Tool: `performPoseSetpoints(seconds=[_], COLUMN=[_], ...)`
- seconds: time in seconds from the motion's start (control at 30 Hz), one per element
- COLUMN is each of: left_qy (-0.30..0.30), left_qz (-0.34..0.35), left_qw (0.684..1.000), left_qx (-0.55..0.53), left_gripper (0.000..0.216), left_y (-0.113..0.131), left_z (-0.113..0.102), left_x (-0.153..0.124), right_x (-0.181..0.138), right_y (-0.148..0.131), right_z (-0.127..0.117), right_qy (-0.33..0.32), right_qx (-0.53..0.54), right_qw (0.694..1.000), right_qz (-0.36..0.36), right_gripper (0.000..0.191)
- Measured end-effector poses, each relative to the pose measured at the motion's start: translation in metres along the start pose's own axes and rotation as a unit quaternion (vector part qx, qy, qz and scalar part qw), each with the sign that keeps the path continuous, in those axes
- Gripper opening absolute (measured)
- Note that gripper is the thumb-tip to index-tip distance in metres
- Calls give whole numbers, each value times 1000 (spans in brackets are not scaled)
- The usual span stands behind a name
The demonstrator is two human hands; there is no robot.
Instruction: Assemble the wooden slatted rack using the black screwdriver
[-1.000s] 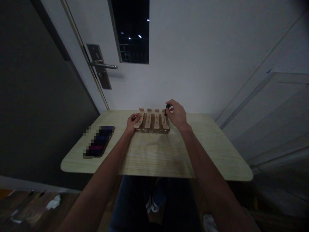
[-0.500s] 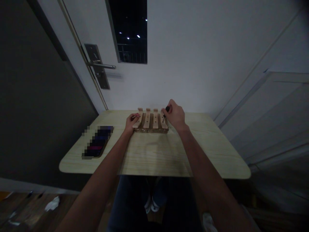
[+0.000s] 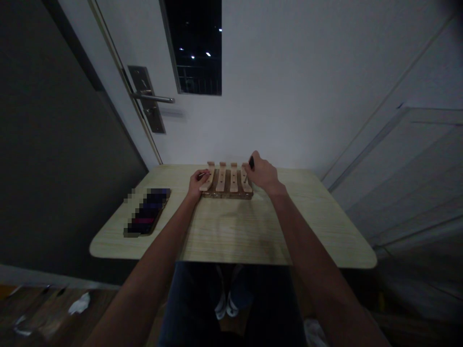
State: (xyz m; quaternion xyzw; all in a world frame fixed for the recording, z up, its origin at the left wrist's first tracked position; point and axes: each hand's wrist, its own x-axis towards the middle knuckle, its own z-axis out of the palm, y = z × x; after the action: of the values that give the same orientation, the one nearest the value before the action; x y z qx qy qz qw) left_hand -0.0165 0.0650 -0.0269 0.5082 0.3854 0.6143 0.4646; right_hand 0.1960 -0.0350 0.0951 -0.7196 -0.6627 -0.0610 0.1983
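Note:
A brown block-like base (image 3: 226, 195) lies near the back of the table, with several pale wooden strips (image 3: 222, 179) across it, each with small dark holes and a raised far end. My right hand (image 3: 263, 172) is closed round the black handle of a screwdriver (image 3: 251, 162). Its thin shaft points down at the rightmost wooden strip (image 3: 246, 185). At the left end of the base, my left hand (image 3: 197, 183) has its fingers bent against the leftmost strip (image 3: 207, 185); a thin light piece shows at the fingertips, too small to name.
A phone (image 3: 150, 212), partly blurred out, lies on the left of the pale wood-grain table (image 3: 231, 241). Behind the table stands a white door (image 3: 289, 96) with a metal handle (image 3: 154, 98). White crumpled scraps (image 3: 79, 303) lie on the floor at lower left.
My right hand has shifted slightly, and the screwdriver's handle now stands more upright with its shaft still at the rightmost strip. My left hand stays in place.

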Motion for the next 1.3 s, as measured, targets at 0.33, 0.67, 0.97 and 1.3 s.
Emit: performPoseSetpoints(seconds=[0.33,0.67,0.97,1.3], left_qy=[-5,-2,-4,-3], left_qz=[6,10,7,3], left_qw=[1000,1000,1000,1000], left_qx=[-2,7,13,17], left_gripper=[34,36,35,33], left_y=[1,-1,-1,0], left_z=[0,0,-1,0], left_x=[-2,0,-1,-1], right_x=[9,7,12,-3], right_y=[2,-9,0,17], right_z=[-5,5,27,47], right_qy=[-12,23,56,37], right_qx=[-12,25,214,399], right_qw=[1000,998,975,916], right_qz=[5,44,0,-12], right_gripper=[32,33,34,28])
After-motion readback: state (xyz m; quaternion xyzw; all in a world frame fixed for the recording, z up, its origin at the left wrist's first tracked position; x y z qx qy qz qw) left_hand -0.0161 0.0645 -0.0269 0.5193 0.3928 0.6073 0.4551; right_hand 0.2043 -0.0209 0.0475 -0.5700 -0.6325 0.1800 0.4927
